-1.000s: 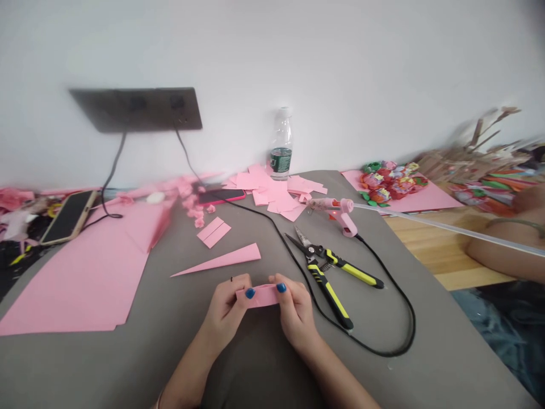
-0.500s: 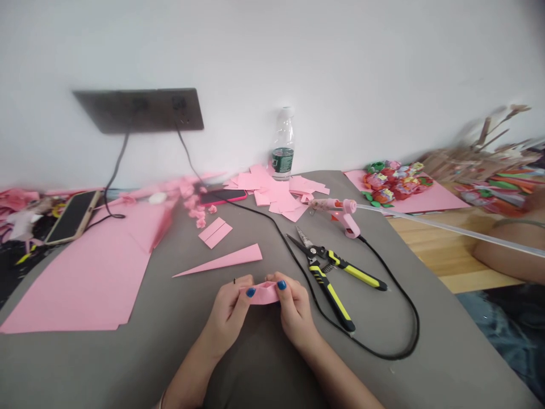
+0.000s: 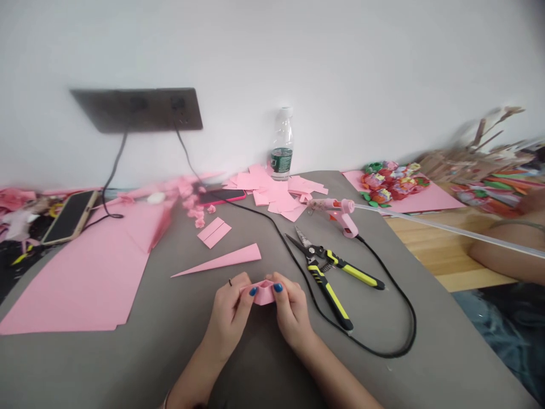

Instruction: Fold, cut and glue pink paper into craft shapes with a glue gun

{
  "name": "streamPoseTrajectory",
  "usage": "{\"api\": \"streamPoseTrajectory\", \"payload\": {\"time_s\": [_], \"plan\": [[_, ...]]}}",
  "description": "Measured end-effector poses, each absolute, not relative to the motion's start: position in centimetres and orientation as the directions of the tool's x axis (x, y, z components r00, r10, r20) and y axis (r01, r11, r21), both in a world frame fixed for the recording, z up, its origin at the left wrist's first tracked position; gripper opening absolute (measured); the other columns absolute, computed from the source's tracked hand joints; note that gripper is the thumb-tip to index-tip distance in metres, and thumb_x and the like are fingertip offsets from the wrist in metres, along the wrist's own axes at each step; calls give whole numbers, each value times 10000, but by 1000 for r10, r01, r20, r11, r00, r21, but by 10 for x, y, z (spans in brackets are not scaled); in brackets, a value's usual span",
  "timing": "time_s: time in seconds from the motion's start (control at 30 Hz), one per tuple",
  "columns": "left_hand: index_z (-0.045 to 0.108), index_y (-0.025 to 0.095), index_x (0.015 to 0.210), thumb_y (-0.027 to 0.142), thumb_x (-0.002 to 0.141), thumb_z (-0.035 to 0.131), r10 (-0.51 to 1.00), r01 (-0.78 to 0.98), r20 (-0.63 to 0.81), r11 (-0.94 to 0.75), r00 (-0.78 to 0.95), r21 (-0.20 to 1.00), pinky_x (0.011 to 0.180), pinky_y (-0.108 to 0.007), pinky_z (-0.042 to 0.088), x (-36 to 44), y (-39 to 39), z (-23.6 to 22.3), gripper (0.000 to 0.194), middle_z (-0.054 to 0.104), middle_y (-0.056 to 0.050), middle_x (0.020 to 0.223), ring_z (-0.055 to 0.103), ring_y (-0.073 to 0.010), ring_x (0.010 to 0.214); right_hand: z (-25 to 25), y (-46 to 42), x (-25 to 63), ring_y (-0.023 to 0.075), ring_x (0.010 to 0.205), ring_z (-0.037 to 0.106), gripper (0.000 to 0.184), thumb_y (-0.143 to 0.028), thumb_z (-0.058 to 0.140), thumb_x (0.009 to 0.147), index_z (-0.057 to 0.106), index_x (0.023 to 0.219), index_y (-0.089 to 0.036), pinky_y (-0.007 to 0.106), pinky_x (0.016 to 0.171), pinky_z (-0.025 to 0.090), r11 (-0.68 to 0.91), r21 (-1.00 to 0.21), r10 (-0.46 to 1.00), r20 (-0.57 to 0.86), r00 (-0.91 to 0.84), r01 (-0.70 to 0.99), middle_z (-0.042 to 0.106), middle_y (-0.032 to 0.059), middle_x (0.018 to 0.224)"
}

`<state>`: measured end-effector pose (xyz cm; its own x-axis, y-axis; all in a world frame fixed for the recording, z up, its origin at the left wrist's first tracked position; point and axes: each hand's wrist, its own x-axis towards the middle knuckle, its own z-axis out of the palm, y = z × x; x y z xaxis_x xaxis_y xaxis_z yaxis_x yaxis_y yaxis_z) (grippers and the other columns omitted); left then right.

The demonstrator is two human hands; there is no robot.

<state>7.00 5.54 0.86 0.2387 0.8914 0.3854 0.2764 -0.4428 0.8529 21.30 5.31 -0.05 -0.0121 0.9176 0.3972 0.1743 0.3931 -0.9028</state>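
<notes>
Between my two hands is a small folded piece of pink paper [image 3: 264, 293], its top edges parted into a little opening. My left hand [image 3: 230, 304] pinches its left end, thumb in front and fingers curled behind. On the other end my right hand [image 3: 293, 309] grips the same way. Just beyond them lies a long, pointed strip of pink paper [image 3: 225, 260], with a creased pink square [image 3: 214, 232] behind it. To the right rest open pruning shears [image 3: 323, 264] with yellow and black handles. The fingertips behind the folded paper are hidden.
A pink glue gun [image 3: 344, 217] stands past the shears, its black cord [image 3: 411, 318] looping right. Pink sheets [image 3: 97, 267] cover the left; cut pieces [image 3: 272, 190] lie by a bottle [image 3: 281, 145]. Paper flowers [image 3: 394, 182] and another person's arm [image 3: 506, 250] are at right.
The folded paper's opening has widened and its front bulges more between my thumbs. My hands stay in nearly the same place. The whole view has shifted slightly.
</notes>
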Motion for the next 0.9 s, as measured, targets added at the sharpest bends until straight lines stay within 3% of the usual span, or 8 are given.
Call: {"api": "streamPoseTrajectory", "payload": {"time_s": [0.5,0.73,0.9], "plan": [[508,210,706,303,1071,355,868,360,469,-496,166,790,535,-242,350,73,50,6,406,497,16,637,456,-131,555,4,54,213,148,517,449,548,-582,298,1046,397,632,-237,273,517,393,411,-900,911,400,-99,145,429,-10,595],[470,209,690,313,1075,355,864,306,463,-503,198,808,523,-246,324,72,50,8,416,476,20,631,430,-125,549,3,56,213,136,507,409,530,-565,302,1053,342,635,-242,261,509,362,414,-903,907,399,-133,116,383,-29,586],[445,209,670,339,1073,357,864,276,461,-502,202,820,514,-251,312,72,50,11,432,456,24,614,409,-123,538,3,56,213,138,509,410,535,-582,318,1045,389,640,-239,265,510,364,406,-908,910,390,-142,102,396,-29,584]]}}
